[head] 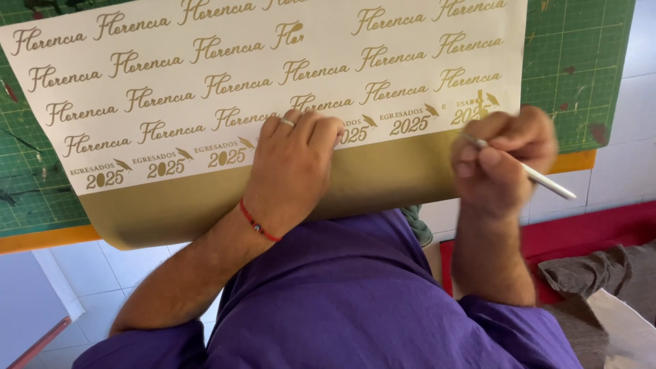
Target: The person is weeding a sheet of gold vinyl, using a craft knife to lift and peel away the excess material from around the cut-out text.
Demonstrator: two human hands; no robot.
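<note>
Pinched in right hand (502,160): slim tool (540,178).

purple sleeves, purple top | left hand (292,166): ring, red cord bracelet | forearms bare

green cutting mat (581,61), grey cloth (601,270)

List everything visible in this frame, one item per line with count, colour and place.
Vinyl sheet: one, white backing with gold script lettering and a solid gold lower band, on the mat.
Cutting mat: one, green with grid, orange edge, under the sheet.
Weeding tool: one, slim silver-white, in the right hand.
Cloth: one, grey, lower right.
Floor: white tiles, red strip at right.
Shirt: one, purple.
Bracelet: one, red, left wrist.
Left hand: pressing the sheet.
Right hand: gripping the tool.
</note>
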